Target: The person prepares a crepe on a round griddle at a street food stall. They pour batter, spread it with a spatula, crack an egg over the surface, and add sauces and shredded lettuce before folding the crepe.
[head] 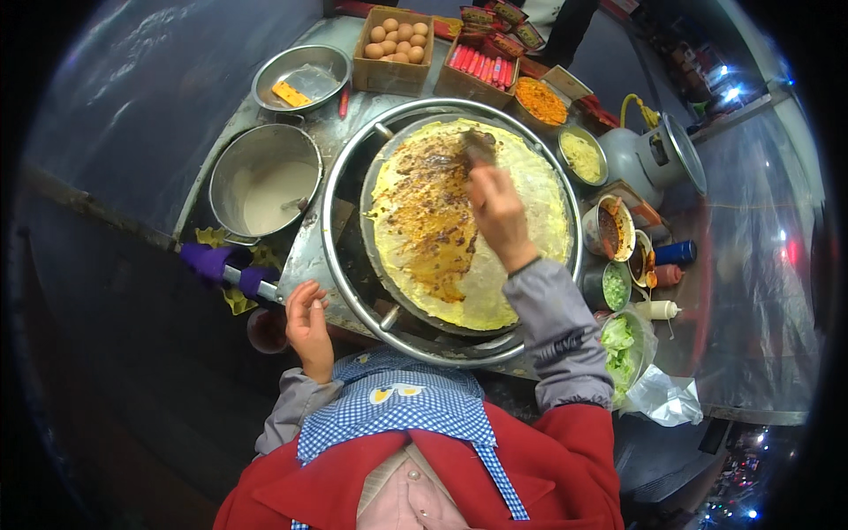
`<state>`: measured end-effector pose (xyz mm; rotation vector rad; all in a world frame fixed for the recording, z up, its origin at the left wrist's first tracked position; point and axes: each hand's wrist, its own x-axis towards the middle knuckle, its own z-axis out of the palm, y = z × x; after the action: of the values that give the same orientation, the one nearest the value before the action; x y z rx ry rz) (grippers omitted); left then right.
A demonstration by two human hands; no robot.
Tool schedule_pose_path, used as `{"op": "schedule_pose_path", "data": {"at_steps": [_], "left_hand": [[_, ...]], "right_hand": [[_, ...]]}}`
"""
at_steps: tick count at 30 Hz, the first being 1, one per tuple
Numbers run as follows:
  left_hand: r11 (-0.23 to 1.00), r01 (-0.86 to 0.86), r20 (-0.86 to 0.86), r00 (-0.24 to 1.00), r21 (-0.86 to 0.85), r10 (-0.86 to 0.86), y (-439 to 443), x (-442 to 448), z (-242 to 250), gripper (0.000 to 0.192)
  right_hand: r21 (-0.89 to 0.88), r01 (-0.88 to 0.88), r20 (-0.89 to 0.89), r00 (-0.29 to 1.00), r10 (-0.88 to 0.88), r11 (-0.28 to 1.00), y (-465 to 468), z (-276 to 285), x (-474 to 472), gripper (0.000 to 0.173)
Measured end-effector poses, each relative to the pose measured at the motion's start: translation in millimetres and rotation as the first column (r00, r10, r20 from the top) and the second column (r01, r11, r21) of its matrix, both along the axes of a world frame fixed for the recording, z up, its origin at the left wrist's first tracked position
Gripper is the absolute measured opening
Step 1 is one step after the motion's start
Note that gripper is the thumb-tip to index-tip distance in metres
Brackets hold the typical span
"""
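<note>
A large thin crepe (pixel 530 199) with a yellow egg layer covers most of the round griddle (pixel 372 199). Dark brown sauce (pixel 430 225) is smeared across its left and upper parts, while the right side stays pale. My right hand (pixel 500 212) grips a brush-like spreader (pixel 478 149), blurred, whose dark head touches the sauce near the crepe's top. Over the counter's front left edge, my left hand (pixel 310 328) is raised with nothing in it, fingers loosely curled and apart, beside the metal ring (pixel 329 238) around the griddle.
Left stand a batter pot (pixel 265 185) and a steel basin (pixel 301 76). Behind are an egg box (pixel 394 46) and red-wrapped sausages (pixel 483 66). Along the right sit a sauce tub (pixel 609 228), chopped scallions (pixel 616 288), lettuce (pixel 617 351) and a gas cylinder (pixel 633 159).
</note>
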<state>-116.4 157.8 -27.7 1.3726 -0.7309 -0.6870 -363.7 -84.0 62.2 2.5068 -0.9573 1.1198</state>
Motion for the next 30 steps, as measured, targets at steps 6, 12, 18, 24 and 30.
{"op": "schedule_pose_path", "data": {"at_steps": [6,12,18,24,30], "left_hand": [[1.000,0.020,-0.038,0.999,0.006,-0.019,-3.7,17.7,0.5,0.028],[0.999,0.053,-0.039,0.998,-0.008,-0.053,-7.6,34.3,-0.2,0.028],[0.994,0.112,-0.046,0.993,-0.015,-0.112,-6.8,33.0,3.6,0.028],[0.988,0.155,-0.034,0.987,-0.004,-0.155,-8.4,32.2,1.8,0.028],[0.982,0.182,-0.034,0.982,-0.039,-0.184,-8.8,20.5,11.3,0.028]], "right_hand": [[0.021,-0.005,-0.043,0.999,0.006,1.000,18.1,-22.6,38.5,0.010],[0.073,-0.093,-0.029,0.995,0.095,0.993,85.5,7.3,46.8,0.016],[0.198,0.012,-0.019,1.000,-0.009,0.980,83.6,-10.3,23.7,0.023],[0.197,-0.117,0.013,0.993,0.117,0.973,135.3,8.0,44.1,0.027],[0.204,-0.186,0.001,0.982,0.190,0.961,160.2,-5.2,33.9,0.036]]}}
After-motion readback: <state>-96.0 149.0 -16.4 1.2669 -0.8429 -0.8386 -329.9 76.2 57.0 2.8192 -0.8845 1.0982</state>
